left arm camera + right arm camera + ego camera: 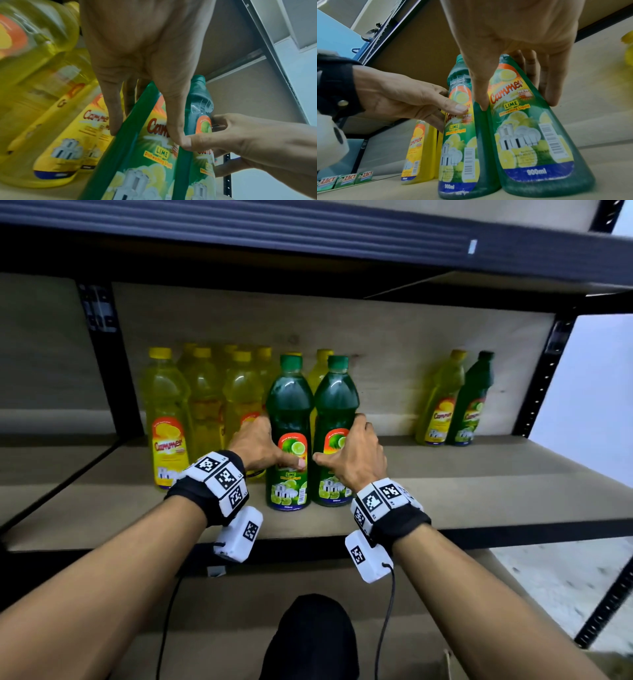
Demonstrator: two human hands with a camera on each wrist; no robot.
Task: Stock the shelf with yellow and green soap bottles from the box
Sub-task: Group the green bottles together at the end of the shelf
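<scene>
Two green lime soap bottles stand upright side by side near the front of the shelf board [479,474]. My left hand [260,445] grips the left green bottle [289,405] around its label, thumb across the front. My right hand [352,453] grips the right green bottle [335,402] the same way. In the left wrist view the left hand [145,115] wraps the left green bottle [137,162]. In the right wrist view the right hand [513,88] holds the right green bottle [530,142], beside the left green bottle [458,148]. Several yellow soap bottles [168,419] stand grouped to the left and behind.
A yellow bottle [442,402] and a green bottle [474,402] stand together at the shelf's back right. Black uprights [544,378] frame the bay, and the upper shelf [308,231] hangs low overhead. Small green boxes [344,181] sit on the neighbouring shelf to the left.
</scene>
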